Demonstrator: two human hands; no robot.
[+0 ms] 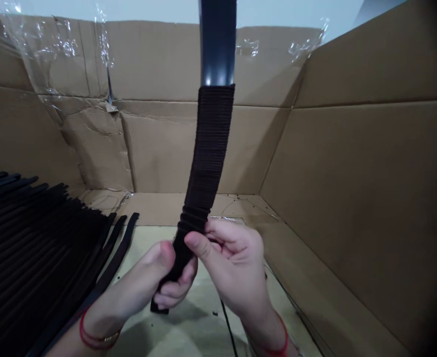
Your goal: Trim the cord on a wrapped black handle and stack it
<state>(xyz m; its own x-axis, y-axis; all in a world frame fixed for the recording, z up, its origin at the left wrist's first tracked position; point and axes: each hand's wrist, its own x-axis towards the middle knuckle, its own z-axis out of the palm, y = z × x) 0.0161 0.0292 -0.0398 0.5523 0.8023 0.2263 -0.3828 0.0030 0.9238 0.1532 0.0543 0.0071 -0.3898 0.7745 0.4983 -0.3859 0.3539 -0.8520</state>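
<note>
A curved dark strip (218, 49) rises from my hands past the top of the view, its upper stretch smooth and glossy. A black ribbed fabric sleeve (211, 144) covers its lower part and bunches into folds just above my fingers. My left hand (171, 275) wraps round the covered strip near its bottom end, thumb along the side. Higher up, my right hand (231, 258) pinches the sleeve below the folds between thumb and fingers. Some of the right fingers are hidden behind the strip.
Many similar dark strips (39, 248) lie stacked at the left. Cardboard walls (370, 188) stand at the back and right, with clear tape (65, 44) on the back one. A thin black cord (227, 325) runs over the pale surface (192, 332), among small dark bits.
</note>
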